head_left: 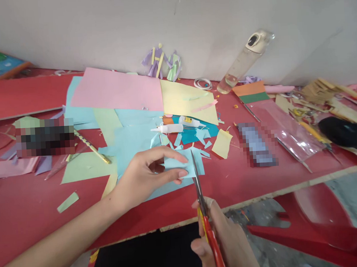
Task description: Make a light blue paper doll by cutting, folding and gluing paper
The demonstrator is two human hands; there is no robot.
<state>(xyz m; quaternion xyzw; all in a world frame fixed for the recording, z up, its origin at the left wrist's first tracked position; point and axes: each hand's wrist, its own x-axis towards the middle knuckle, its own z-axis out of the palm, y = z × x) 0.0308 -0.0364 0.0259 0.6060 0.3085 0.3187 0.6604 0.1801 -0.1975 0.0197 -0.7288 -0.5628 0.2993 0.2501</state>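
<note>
Between the thumb and fingers of my left hand point(152, 168) is a small light blue paper piece point(183, 171), held above the blue sheets on the table. My right hand point(224, 230) is closed around the red and yellow handles of a pair of scissors point(201, 198). The scissors point upward, away from me, and their blades lie at the right part of the paper piece. Two white glue bottles point(170, 128) lie just beyond my left hand, with blue scraps point(202, 135) around them. A yellow paper piece point(223, 143) rests to the right.
Pink point(119, 88) and yellow sheets point(185, 99) lie toward the wall, near paper figures point(157, 63). A clear bottle point(241, 66) leans at the back right. A patterned pencil point(92, 147) lies left. A red chair point(317, 218) stands beyond the table's front edge point(277, 188).
</note>
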